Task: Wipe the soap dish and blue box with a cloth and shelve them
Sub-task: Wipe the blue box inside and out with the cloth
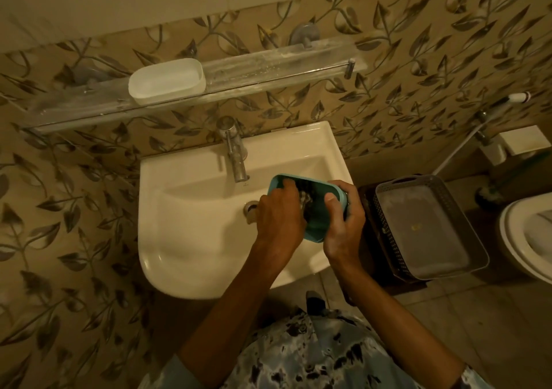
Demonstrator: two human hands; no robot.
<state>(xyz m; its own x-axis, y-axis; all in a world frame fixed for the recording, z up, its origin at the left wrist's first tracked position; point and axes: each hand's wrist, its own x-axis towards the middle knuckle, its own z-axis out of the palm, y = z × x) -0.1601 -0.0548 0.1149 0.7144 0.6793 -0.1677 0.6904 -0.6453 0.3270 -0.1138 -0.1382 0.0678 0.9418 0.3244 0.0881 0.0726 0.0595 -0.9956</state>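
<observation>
The blue box [316, 224] is held tilted over the right side of the white sink [185, 230]. My right hand [343, 224] grips its right edge, thumb inside the rim. My left hand [280, 212] reaches into the box and presses a dark cloth [307, 203] against its inner floor. The cloth is mostly hidden by my fingers. The white soap dish [167, 82] stands on the glass shelf [268, 63] on the wall above the sink, left of the middle.
A chrome tap [236, 155] rises behind the basin, just beyond the box. A grey perforated basket [430, 227] sits on a dark stand to the right. Further right are a toilet [528, 236] and a hose. The wall carries leaf-pattern tiles.
</observation>
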